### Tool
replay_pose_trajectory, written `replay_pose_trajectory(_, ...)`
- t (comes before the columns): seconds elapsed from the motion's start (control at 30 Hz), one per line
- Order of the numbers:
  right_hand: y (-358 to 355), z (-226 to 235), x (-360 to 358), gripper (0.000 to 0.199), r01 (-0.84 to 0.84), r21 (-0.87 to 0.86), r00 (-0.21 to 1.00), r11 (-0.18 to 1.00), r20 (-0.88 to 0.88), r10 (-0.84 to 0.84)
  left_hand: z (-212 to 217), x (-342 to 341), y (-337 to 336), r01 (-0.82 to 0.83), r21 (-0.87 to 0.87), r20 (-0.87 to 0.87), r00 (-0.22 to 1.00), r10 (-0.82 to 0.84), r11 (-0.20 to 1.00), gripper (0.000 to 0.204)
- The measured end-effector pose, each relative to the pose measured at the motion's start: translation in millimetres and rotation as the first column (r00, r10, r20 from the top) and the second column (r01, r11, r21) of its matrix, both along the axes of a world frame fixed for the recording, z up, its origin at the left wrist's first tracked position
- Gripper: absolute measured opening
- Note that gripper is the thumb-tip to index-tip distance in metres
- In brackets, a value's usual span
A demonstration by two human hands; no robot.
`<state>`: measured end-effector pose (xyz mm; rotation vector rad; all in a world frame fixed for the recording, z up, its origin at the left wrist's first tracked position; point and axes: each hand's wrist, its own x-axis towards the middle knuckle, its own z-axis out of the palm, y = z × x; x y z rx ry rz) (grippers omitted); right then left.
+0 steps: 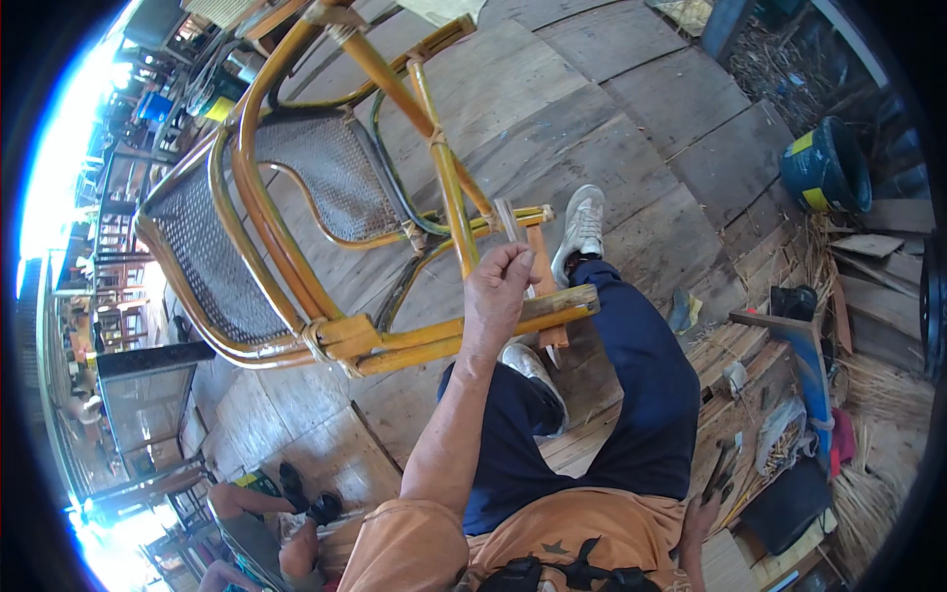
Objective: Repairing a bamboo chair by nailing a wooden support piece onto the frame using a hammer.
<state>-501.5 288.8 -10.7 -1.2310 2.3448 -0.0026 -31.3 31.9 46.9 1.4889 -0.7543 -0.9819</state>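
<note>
A rattan chair frame [449,197] with glossy yellow-brown poles and woven cane panels lies tipped over in front of me. My left hand [501,284] is closed in a fist over the chair's near end. A thin pale strip [509,219] of cane sticks out above the fist, which appears to grip it. Between my feet, a reddish wooden piece [543,264] stands beside the chair poles. Low on the right, my right hand [700,517] is partly cut off by my body, its fingers by the dark handles of a pincer-like tool [722,470]. Its grip is hard to make out.
At the right stands a dark green bucket [827,168] with yellow patches. Nearer lie a plastic bag [784,434] of small pieces, a black container [787,505] and loose fibres. Another person's legs [266,528] show at lower left. Wooden boards [631,148] make up the floor.
</note>
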Motion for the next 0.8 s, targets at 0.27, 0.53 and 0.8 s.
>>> replay_pose_trajectory(0.27, -74.6, 20.5, 35.1, 0.022, 0.034, 0.06, 0.998, 0.998, 0.05, -0.037, -7.7, -11.1, 10.7, -0.023, -0.122, 0.26, 0.964, 0.054, 0.992, 0.018)
replay_pose_trajectory(0.53, -105.5, 44.3, 74.8, 0.029, 0.067, -0.543, 0.977, 0.837, 0.206, 0.055, 1.6, -0.1, 0.1, -0.041, -0.037, 0.001, 0.999, 0.041, 0.999, 0.016)
replay_pose_trajectory(0.8, -276.5, -114.5, 320.9, 0.043, -0.516, -0.002, 0.711, 0.857, 0.557, 0.429, 0.6, -6.5, 10.5, -0.084, -0.089, 0.22, 0.97, 0.102, 0.992, 0.015)
